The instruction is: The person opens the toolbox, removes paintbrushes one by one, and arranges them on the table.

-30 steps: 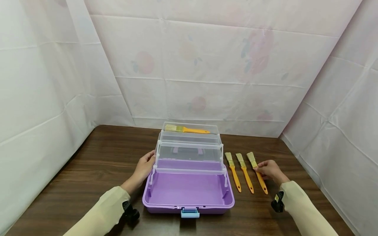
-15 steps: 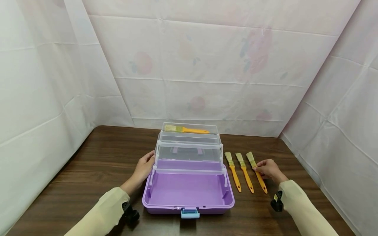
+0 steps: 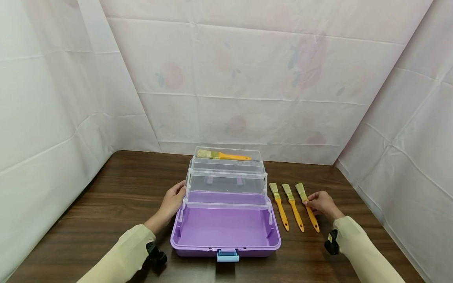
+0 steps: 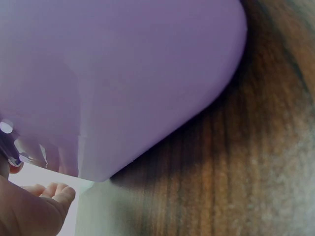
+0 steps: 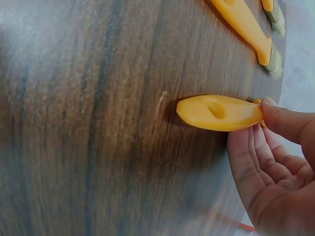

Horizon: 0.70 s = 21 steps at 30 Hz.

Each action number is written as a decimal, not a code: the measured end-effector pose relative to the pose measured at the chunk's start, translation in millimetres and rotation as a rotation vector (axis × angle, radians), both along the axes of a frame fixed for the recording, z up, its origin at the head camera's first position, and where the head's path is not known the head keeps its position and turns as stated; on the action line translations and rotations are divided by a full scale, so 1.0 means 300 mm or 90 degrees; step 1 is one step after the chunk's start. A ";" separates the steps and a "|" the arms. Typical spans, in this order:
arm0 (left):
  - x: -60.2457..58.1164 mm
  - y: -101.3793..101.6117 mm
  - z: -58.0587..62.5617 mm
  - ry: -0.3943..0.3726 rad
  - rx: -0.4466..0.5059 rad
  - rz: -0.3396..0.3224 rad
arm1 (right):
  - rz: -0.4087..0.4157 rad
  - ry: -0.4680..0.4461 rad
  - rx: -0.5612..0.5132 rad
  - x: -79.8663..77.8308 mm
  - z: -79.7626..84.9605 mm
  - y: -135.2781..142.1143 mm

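Note:
A purple toolbox (image 3: 226, 250) with a blue latch stands unfolded, its clear trays (image 3: 226, 205) raised toward the back. My left hand (image 3: 173, 202) holds the toolbox at its back left side; in the left wrist view the thumb and one fingertip meet its edge, while the other fingers bend loosely away from it. On the right, my right hand (image 3: 321, 203) pinches the yellow handle of a paintbrush (image 3: 313, 219) between thumb and fingers. This brush lies at the right end of a row, beside a middle paintbrush (image 3: 296, 214) and a left paintbrush (image 3: 282, 214).
Another paintbrush (image 3: 233, 157) lies crosswise in the topmost clear tray. Everything stands on a dark wood table (image 3: 116, 204). Pale printed cloth (image 3: 226, 78) hangs behind the table and along both sides. A black camera sits on each wrist.
The handle end of the pinched paintbrush has shifted very slightly left. Both hands otherwise keep their places, and the toolbox has not moved.

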<state>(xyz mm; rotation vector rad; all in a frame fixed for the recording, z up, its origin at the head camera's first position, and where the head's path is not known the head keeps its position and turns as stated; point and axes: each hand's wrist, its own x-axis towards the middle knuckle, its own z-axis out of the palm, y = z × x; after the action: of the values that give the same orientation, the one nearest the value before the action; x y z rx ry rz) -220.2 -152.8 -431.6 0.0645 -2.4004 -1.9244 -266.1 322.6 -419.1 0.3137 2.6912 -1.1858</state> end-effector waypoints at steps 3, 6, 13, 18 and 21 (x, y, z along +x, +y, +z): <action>0.000 0.000 0.000 0.000 0.000 0.000 | 0.006 0.003 0.005 0.003 0.002 0.000; 0.000 0.001 -0.001 0.001 0.002 0.000 | 0.008 0.004 0.010 0.004 0.003 0.001; -0.001 0.000 -0.003 0.006 0.004 0.001 | 0.006 0.002 0.021 0.005 0.002 0.005; 0.000 0.000 -0.002 0.006 0.004 0.000 | 0.002 -0.003 0.024 0.007 0.003 0.005; 0.001 0.001 -0.001 0.003 0.003 0.000 | 0.004 0.000 0.029 0.011 0.006 0.004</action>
<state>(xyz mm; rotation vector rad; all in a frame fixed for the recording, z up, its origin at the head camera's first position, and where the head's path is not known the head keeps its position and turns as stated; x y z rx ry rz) -220.0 -152.5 -431.9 0.0593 -2.3929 -1.9288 -262.7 323.9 -417.4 0.3117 2.7193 -1.1247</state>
